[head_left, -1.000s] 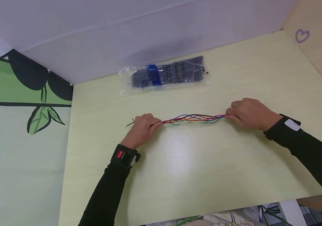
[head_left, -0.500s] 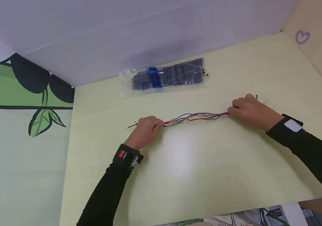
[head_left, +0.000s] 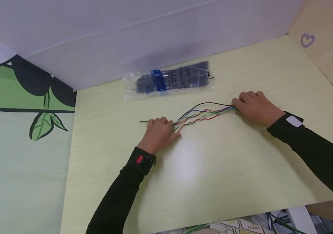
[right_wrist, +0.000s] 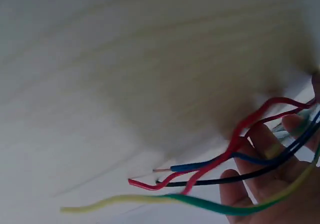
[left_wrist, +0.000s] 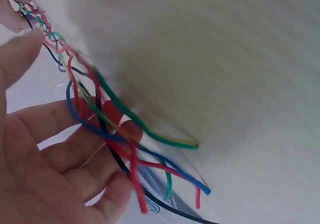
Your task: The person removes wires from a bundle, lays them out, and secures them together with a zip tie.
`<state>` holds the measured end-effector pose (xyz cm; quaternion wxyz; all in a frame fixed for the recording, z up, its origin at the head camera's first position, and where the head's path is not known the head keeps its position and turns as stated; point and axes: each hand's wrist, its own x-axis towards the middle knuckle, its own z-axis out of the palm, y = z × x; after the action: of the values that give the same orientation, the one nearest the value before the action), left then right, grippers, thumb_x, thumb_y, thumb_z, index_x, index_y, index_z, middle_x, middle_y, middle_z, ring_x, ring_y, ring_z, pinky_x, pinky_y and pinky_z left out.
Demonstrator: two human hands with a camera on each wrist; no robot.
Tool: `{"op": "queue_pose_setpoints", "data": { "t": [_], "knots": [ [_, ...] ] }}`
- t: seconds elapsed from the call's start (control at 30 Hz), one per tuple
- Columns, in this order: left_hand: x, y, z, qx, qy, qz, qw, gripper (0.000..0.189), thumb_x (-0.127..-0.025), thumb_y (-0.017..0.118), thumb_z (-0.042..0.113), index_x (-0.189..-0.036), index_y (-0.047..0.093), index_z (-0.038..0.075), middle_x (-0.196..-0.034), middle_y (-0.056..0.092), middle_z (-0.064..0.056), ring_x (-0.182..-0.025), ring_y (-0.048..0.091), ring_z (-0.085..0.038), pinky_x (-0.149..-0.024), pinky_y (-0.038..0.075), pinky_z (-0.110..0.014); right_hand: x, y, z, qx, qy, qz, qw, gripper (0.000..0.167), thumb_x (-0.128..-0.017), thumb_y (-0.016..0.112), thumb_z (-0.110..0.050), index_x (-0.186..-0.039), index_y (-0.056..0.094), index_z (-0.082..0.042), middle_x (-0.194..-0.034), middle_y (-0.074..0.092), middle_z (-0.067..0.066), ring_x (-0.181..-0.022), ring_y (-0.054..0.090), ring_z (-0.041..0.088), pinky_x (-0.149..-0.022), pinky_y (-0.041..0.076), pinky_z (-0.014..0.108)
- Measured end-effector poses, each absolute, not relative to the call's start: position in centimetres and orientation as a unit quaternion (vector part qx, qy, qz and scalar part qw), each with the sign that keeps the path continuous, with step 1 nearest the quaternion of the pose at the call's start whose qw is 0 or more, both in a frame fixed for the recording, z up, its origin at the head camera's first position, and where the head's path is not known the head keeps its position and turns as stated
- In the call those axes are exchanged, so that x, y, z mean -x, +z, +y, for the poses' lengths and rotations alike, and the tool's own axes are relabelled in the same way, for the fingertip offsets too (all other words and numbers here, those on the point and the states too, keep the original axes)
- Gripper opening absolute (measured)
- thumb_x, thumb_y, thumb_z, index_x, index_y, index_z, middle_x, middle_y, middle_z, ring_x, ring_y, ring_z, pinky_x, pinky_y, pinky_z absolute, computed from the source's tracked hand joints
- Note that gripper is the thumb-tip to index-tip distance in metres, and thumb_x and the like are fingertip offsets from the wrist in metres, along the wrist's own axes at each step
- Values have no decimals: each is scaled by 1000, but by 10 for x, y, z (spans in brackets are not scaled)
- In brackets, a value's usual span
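Note:
A bundle of thin coloured electrical wires (head_left: 204, 113), in red, blue, black, green and yellow, stretches between the two hands above the table. At its left end the left hand (head_left: 159, 131) has its thumb spread away from the fingers. Loose wire ends (left_wrist: 170, 166) lie across those relaxed fingers (left_wrist: 65, 149) in the left wrist view. The right hand (head_left: 255, 107) pinches the other end of the bundle. Below its fingers (right_wrist: 260, 154), in the right wrist view, free wire ends (right_wrist: 200, 176) hang out, one blue end showing bare copper.
A clear plastic bag of black cable ties (head_left: 175, 78) with a blue band lies at the back of the light wood table (head_left: 201, 182). A pale wall (head_left: 166, 42) rises behind it. Papers and green cords (head_left: 195, 229) show below the front edge.
The left hand has loosened its pinch, the thumb moving away from the fingers, and has shifted slightly right. The right hand has moved up a little. The wires between them have fanned out and bowed.

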<state>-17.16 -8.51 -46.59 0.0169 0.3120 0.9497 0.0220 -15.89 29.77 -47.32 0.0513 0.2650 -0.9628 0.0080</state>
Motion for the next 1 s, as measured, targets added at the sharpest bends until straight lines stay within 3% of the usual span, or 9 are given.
{"op": "queue_pose_setpoints", "data": {
  "t": [0.1,0.17,0.23,0.33,0.43,0.57,0.8,0.9,1.0],
  "knots": [
    [170,-466,-86,-315,10,949,-3,36,-90,68,44,-100,67,9,-92,62,-7,-87,61,-27,-86,47,-48,164,-463,294,-236,41,-971,-5,53,-87,72,-41,-125,52,-9,-110,54,14,-99,52,35,-81,38,53],
    [168,-467,-87,-317,4,948,-24,31,-89,70,38,-94,67,8,-88,61,-7,-82,61,-27,-81,48,-47,169,-454,290,-226,53,-973,-17,61,-85,72,-47,-128,52,-9,-115,55,15,-101,53,36,-82,38,53],
    [167,-467,-88,-317,1,948,-41,28,-90,70,35,-87,65,7,-83,59,-8,-77,60,-27,-77,49,-46,178,-444,282,-230,51,-972,6,57,-86,73,-45,-124,56,-6,-110,59,16,-95,57,35,-76,41,50],
    [163,-465,-91,-317,-9,946,-68,33,-91,69,38,-81,62,7,-77,60,-8,-72,60,-28,-73,50,-45,203,-430,265,-230,60,-970,44,29,-90,70,-29,-106,65,-5,-91,65,14,-74,60,28,-61,43,41],
    [158,-460,-95,-322,-14,941,-101,35,-91,68,38,-77,59,7,-73,61,-8,-68,61,-28,-68,51,-44,234,-422,246,-202,89,-975,29,11,-94,63,-17,-97,69,-8,-87,70,12,-70,62,25,-54,45,39],
    [151,-453,-102,-320,-8,938,-130,32,-90,69,34,-75,58,7,-73,62,-9,-68,61,-29,-65,51,-43,266,-423,231,-156,118,-980,-26,18,-98,54,-14,-107,70,-10,-103,72,14,-81,66,30,-58,49,42],
    [150,-451,-109,-314,23,942,-117,22,-88,72,27,-82,67,7,-80,66,-9,-74,64,-29,-69,52,-43,293,-435,228,-116,91,-986,-78,24,-99,54,-17,-117,69,-13,-118,69,17,-92,67,37,-64,53,48],
    [152,-451,-109,-307,32,946,-100,22,-89,72,29,-87,69,7,-86,67,-9,-79,65,-29,-74,52,-45,297,-438,227,-114,72,-987,-91,25,-99,53,-18,-117,70,-15,-116,70,16,-91,67,36,-66,53,49],
    [155,-451,-109,-302,41,948,-90,22,-89,72,28,-91,71,7,-89,68,-10,-82,65,-28,-76,51,-46,299,-435,228,-118,52,-988,-89,21,-99,50,-17,-104,71,-13,-100,71,14,-77,64,31,-59,48,43]
  ]
}}
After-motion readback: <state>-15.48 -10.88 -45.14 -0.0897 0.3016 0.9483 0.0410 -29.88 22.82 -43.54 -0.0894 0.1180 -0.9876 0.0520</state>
